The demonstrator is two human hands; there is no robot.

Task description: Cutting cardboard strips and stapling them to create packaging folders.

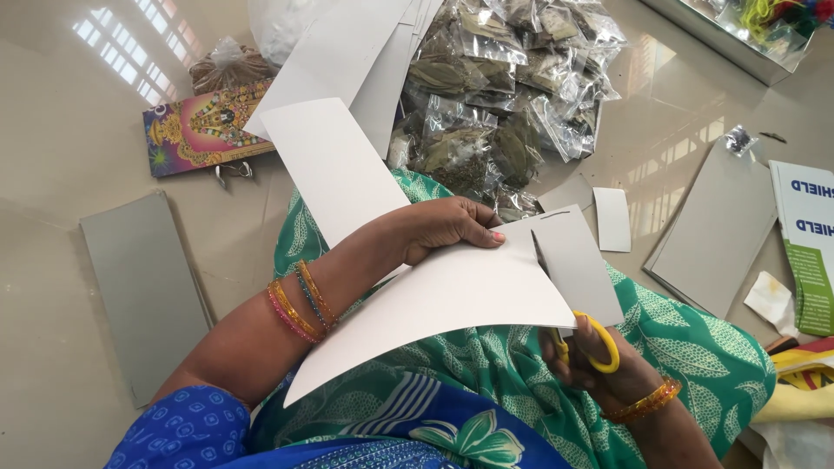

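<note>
My left hand [447, 227] grips a large white card sheet [434, 304] that curves across my lap over the green patterned cloth. My right hand [599, 369] sits below the sheet's right edge, fingers through the yellow handles of scissors [595, 340]. The blades are hidden under the card, where a cut runs up and a grey-backed strip [573, 260] hangs partly separated. Bangles circle both wrists.
A heap of clear packets of dried leaves [512, 78] lies ahead, with white card sheets [365, 52] beside it. A colourful picture board [204, 130] sits left, grey card pieces [143, 291] [717, 226] on the floor, a small white offcut [612, 219], a printed box [808, 243] right.
</note>
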